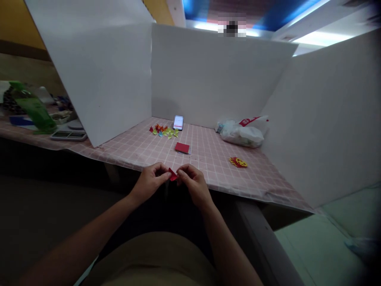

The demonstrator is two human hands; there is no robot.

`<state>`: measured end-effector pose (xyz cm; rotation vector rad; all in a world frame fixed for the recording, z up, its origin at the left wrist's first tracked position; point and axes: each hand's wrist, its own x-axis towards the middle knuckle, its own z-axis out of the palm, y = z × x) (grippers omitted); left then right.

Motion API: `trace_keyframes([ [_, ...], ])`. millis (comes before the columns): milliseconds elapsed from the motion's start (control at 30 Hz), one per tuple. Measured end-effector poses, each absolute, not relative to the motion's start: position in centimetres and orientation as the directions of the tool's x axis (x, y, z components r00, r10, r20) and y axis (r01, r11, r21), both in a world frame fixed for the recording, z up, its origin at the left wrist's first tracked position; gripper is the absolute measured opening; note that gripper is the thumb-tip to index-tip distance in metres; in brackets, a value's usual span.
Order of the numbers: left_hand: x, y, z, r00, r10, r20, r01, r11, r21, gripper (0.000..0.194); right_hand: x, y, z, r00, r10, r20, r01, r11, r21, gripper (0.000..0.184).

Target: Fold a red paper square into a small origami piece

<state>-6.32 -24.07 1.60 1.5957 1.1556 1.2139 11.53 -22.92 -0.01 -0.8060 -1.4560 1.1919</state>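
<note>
Between my hands, at the table's front edge, is a small folded piece of red paper. My left hand pinches its left side between thumb and fingers. On its right side, my right hand has thumb and fingertips closed on the paper. Just beyond lies a stack of red paper squares on the tablecloth. Farther back is a cluster of small folded paper figures in red, orange, yellow-green and blue.
A lit phone leans near the back panel. At the right are a white plastic bag and a yellow and red cut-out item. White panels wall the table. Left, outside them, stand a green bottle and a scale.
</note>
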Motion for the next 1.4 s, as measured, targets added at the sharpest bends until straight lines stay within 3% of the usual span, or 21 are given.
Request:
trace_keyframes([
  [167,-5.6,-22.9,1.9,0.208,0.965,0.162,0.021,-0.170,0.985,0.023,11.0,-22.8,1.0,-0.270,0.948,0.170,-0.213,0.113,-0.971,0.021],
  [300,-5.3,-22.6,1.8,0.214,0.968,0.132,-0.077,-0.118,0.990,0.024,10.9,-22.4,1.0,-0.250,0.967,0.060,-0.308,-0.021,-0.951,0.011],
  [467,-5.2,-22.9,1.6,0.252,0.950,0.187,-0.094,-0.168,0.981,0.030,10.8,-22.2,0.9,-0.124,0.992,0.006,-0.319,-0.034,-0.947,0.006],
  [700,-4.2,-22.9,1.6,0.251,0.933,0.259,0.011,-0.270,0.963,0.019,10.5,-22.5,1.2,-0.053,0.998,0.040,-0.289,0.023,-0.957,0.017],
  [833,-4.3,-23.0,1.6,0.262,0.935,0.239,-0.042,-0.236,0.971,0.019,10.6,-23.0,1.1,-0.093,0.992,0.085,-0.304,0.053,-0.951,0.022],
  [967,-4.7,-23.1,1.3,0.235,0.945,0.229,-0.104,-0.210,0.972,0.020,10.9,-23.6,0.8,-0.107,0.963,0.246,-0.333,0.199,-0.922,0.019],
  [1067,-4.9,-23.3,1.3,0.222,0.944,0.246,-0.081,-0.233,0.969,0.020,11.1,-23.9,0.7,-0.138,0.934,0.330,-0.232,0.293,-0.928,0.016],
  [1200,-4.8,-23.8,1.5,0.195,0.933,0.304,-0.089,-0.292,0.952,0.017,11.1,-24.2,0.5,-0.108,0.916,0.387,-0.117,0.375,-0.920,0.009],
  [1400,-4.7,-24.4,1.9,0.138,0.930,0.342,-0.081,-0.333,0.939,0.010,11.1,-24.8,0.4,-0.105,0.889,0.445,-0.160,0.427,-0.890,0.006],
])
